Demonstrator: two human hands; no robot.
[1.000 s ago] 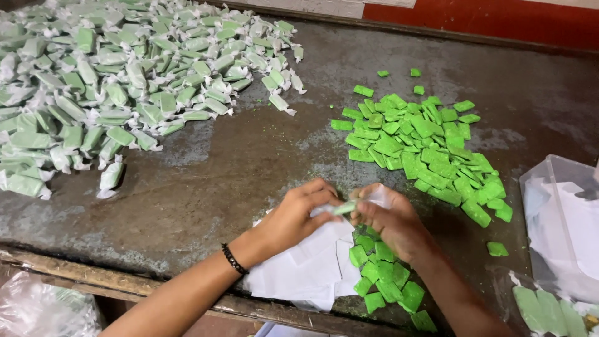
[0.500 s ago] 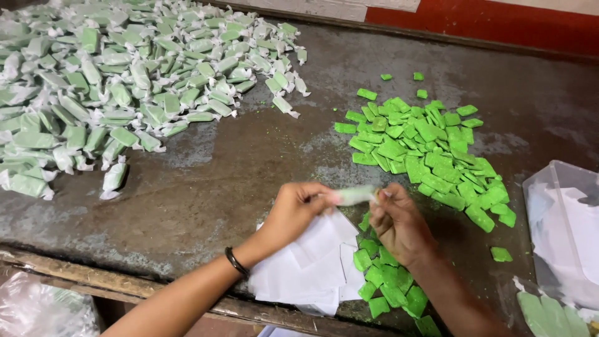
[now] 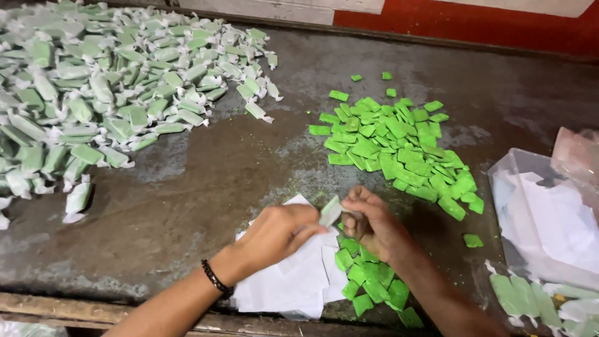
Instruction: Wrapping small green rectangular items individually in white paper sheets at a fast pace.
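Near the front edge of the table (image 3: 206,181), a dark, worn slab mottled with pale scuffs and green crumbs, the person's two hands meet over a single sweet. The left hand (image 3: 274,234), with a black beaded bracelet (image 3: 216,278) at the wrist, has its fingers pinched on one end of the half-wrapped candy (image 3: 331,211), a small flat green block sheathed in thin whitish paper. The right hand (image 3: 373,223) faces it, its fingers closed on the other end of the same piece, so both hands grasp it together just above the table. Directly beneath the hands lies a loose stack of white paper squares (image 3: 293,281), thin and crisp-edged, fanned out and reaching the front edge. Beside that stack, under the right wrist, sits a small cluster of bare green blocks (image 3: 368,281), matte and roughly rectangular. A larger heap of unwrapped green pieces (image 3: 399,150) spreads toward the right half of the table, with a few strays scattered around it. Across the back left corner and along the left edge stretches a wide mound of wrapped candies (image 3: 93,93), pale green under translucent paper with twisted, crinkled white ends. At the right edge stands a clear plastic tub (image 3: 530,218) with soft white sheets inside, and a few wrapped pieces (image 3: 524,293) lie at the front right corner.
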